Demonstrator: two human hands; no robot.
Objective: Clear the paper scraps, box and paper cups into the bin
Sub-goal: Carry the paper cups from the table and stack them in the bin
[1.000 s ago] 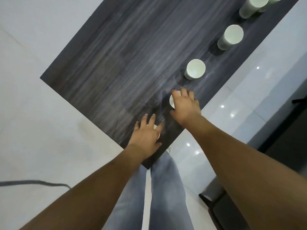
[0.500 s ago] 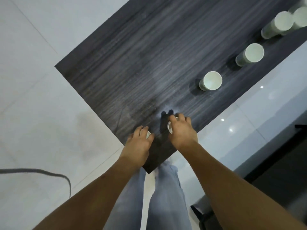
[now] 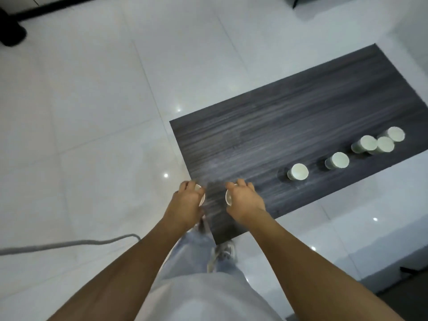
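— Fingers first: what is each hand doing?

— Both are curled over paper cups from above. The left hand (image 3: 185, 203) grips a white cup (image 3: 202, 195) at the near left corner of the dark wooden tabletop (image 3: 289, 117), fingertips bent down round its rim. The right hand (image 3: 245, 201) grips a second cup (image 3: 229, 197) just beside it along the near edge, thumb on one side, fingers (image 3: 243, 184) on the other.

— Lifted, or standing on the wood?

— Cannot tell; the hands cover most of each cup.

— And the other cups?

— Five more stand upright along the same near edge, towards the right. One cup (image 3: 298, 171) stands alone, then another (image 3: 337, 160), then a cluster of three (image 3: 377, 142) close together near the far right end.

— Anything inside them?

— Their mouths look pale and blurred; contents cannot be made out.

— Round the table?

— White tiled floor (image 3: 81, 112) with a grey cable (image 3: 69, 243) lying on it at the left.
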